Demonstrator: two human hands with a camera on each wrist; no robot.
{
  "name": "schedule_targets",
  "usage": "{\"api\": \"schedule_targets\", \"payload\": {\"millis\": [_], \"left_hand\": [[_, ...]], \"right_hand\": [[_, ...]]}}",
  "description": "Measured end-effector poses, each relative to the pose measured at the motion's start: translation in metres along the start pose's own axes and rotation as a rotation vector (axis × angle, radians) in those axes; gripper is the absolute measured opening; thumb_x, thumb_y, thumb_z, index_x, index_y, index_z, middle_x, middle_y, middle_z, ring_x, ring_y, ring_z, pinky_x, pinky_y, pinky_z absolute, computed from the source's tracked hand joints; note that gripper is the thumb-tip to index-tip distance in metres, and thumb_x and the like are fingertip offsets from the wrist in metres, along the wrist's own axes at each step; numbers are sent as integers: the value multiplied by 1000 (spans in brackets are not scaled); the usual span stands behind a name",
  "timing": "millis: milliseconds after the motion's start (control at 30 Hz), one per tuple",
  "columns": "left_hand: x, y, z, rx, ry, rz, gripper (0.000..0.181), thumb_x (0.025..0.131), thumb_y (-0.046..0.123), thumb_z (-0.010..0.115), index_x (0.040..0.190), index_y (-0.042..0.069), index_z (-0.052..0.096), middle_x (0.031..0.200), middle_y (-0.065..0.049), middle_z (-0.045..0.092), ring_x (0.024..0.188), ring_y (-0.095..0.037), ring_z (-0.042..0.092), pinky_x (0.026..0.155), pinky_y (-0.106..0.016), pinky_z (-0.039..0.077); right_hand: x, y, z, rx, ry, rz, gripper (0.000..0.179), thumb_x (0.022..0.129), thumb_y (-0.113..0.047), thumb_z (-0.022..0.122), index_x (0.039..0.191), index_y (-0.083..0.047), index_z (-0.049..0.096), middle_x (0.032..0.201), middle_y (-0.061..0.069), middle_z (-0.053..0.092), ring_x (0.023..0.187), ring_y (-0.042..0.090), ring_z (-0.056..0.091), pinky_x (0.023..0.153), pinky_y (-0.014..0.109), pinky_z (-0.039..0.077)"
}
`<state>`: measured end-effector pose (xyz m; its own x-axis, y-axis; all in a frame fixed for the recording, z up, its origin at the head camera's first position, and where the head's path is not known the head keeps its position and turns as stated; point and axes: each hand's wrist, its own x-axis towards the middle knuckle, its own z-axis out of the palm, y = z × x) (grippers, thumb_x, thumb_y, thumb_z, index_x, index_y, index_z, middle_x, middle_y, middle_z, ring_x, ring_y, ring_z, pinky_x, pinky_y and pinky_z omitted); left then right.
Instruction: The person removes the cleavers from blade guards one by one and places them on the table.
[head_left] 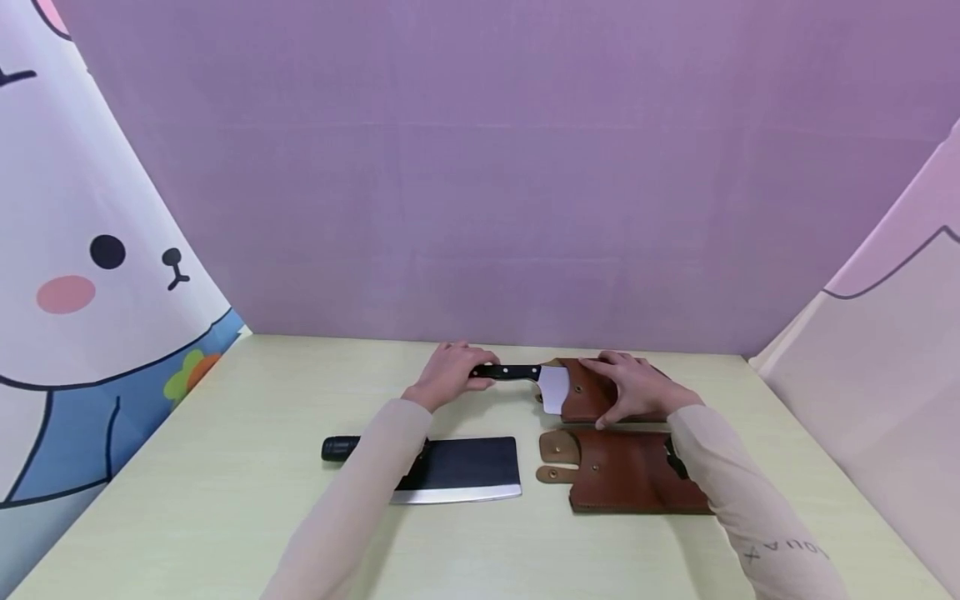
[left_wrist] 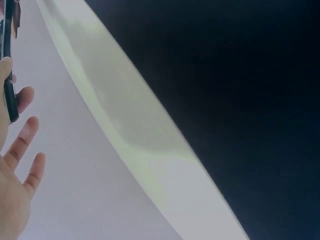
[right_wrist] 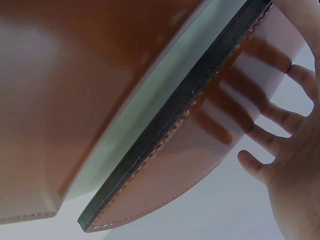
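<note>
- Leather covers part of a wide blade: the far sheath point(head_left: 591, 392), brown and glossy, holds the front of the knife point(head_left: 553, 388), while a strip of pale metal stays outside its mouth.
- Handle of this knife is black, with round bright rivets, and it points to the left.
- Left hand point(head_left: 452, 372) grasps the handle near its end, with thumb and first finger; two other fingers stand apart from it.
- Right hand point(head_left: 641, 392) grips the far sheath across its width, thumb at the near edge, fingers at the other edge. Stitches run along the thick dark side.
- Near sheath point(head_left: 630, 475) is also of brown leather, flat, separated from the far one by a narrow gap. Two tabs point(head_left: 558, 447) with metal buttons stick out to the left; its inside is not visible.
- Cleaver point(head_left: 472, 464) lies left of it, under the left sleeve: broad, almost rectangular dark blade, shiny edge, rounded black handle.
- Table point(head_left: 255, 450) is pale and smooth; behind it hangs creased purple cloth point(head_left: 480, 183).
</note>
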<state>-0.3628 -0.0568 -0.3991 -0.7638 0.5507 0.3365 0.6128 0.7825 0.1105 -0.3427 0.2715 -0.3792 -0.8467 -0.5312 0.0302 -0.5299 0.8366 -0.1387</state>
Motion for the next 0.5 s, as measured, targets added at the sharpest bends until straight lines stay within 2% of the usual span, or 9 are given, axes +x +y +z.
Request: {"api": "schedule_targets", "payload": {"millis": [500], "left_hand": [[-6,-4,-10,-5,-9,-17,30,82,38,66,111,28,63,114,9,64,101,-18,52,87,-42,38]], "right_hand": [[-2,2,0,-4,3,-3,99,56,-50,81,140,-17,38,135,20,39,122,40,37,97,63,26]]}}
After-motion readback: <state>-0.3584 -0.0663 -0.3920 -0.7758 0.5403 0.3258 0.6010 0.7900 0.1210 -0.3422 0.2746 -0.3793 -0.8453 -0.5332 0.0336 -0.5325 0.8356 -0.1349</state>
